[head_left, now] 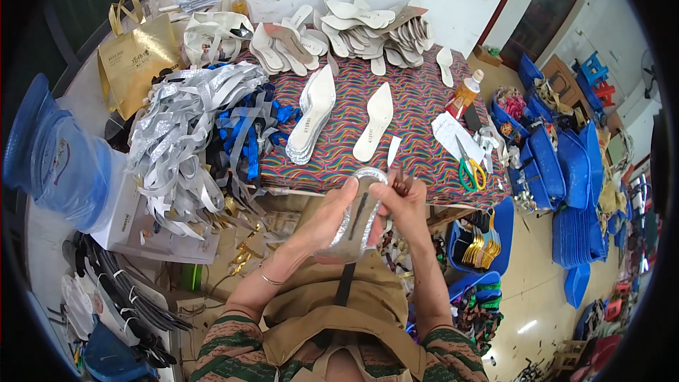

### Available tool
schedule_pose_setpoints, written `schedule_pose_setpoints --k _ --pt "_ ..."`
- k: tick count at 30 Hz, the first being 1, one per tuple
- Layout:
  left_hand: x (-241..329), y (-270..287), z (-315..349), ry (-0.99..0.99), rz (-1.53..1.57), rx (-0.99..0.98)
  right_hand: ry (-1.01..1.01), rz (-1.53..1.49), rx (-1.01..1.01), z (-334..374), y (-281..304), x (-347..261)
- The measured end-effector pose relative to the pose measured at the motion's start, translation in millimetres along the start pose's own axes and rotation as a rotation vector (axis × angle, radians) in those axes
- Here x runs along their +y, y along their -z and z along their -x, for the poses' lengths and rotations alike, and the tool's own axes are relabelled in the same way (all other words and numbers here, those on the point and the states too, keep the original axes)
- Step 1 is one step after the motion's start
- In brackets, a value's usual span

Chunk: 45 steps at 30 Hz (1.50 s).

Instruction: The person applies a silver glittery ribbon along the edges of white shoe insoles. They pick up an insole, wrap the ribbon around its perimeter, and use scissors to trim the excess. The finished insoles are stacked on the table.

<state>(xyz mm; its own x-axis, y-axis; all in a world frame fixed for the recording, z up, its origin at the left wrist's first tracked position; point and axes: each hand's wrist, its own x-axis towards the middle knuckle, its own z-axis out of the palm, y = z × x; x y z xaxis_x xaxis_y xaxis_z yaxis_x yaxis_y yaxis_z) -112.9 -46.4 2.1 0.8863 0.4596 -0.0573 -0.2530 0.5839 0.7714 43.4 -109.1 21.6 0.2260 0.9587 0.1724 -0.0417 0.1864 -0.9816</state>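
A shoe insole (358,213) is held up between both hands over the table's near edge. Its visible face is grey-brown with a dark strip down the middle, and shiny silver material runs around its rim. My left hand (327,218) grips the left edge, thumb near the top. On the right edge, my right hand (405,201) pinches close to the rounded top end, its fingers partly hidden. Just beyond lies a single white insole (374,124), with a small white slip (394,150) beside it. A stack of white insoles with silver edges (311,117) stands to the left.
Silver strips (177,134) heap at the table's left, beside blue ones (240,141). More insoles (368,32) pile at the back. Scissors (472,172), paper (453,134) and a bottle (465,92) lie right. Blue bins (576,233) stand on the floor.
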Motion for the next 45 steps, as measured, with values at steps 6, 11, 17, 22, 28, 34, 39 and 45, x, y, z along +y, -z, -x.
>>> schedule_pose_setpoints --k 6,11,17,22,28,34,39,45 --pt "-14 3 -20 0.012 -0.123 0.13 0.017 0.094 -0.06 -17 24 12" --pt "-13 5 -30 0.089 -0.331 0.11 0.047 0.181 -0.143 -35 51 27" --pt "16 21 -45 -0.023 -0.373 0.034 -0.181 -0.581 0.267 -38 67 75" --pt "12 49 -60 -0.38 -0.707 0.134 -0.489 -0.734 0.365 -39 31 82" --pt "59 81 -96 -0.399 -0.526 0.683 -0.419 -0.497 0.169 -20 28 115" --pt "43 215 -128 -0.398 -1.662 0.843 -0.417 -0.245 0.243 1 48 153" --pt "34 204 -125 -0.514 -1.334 0.882 -0.333 0.098 0.11 19 41 182" --pt "16 141 -55 -0.564 -1.108 0.908 -0.044 0.57 -0.423 24 15 208"
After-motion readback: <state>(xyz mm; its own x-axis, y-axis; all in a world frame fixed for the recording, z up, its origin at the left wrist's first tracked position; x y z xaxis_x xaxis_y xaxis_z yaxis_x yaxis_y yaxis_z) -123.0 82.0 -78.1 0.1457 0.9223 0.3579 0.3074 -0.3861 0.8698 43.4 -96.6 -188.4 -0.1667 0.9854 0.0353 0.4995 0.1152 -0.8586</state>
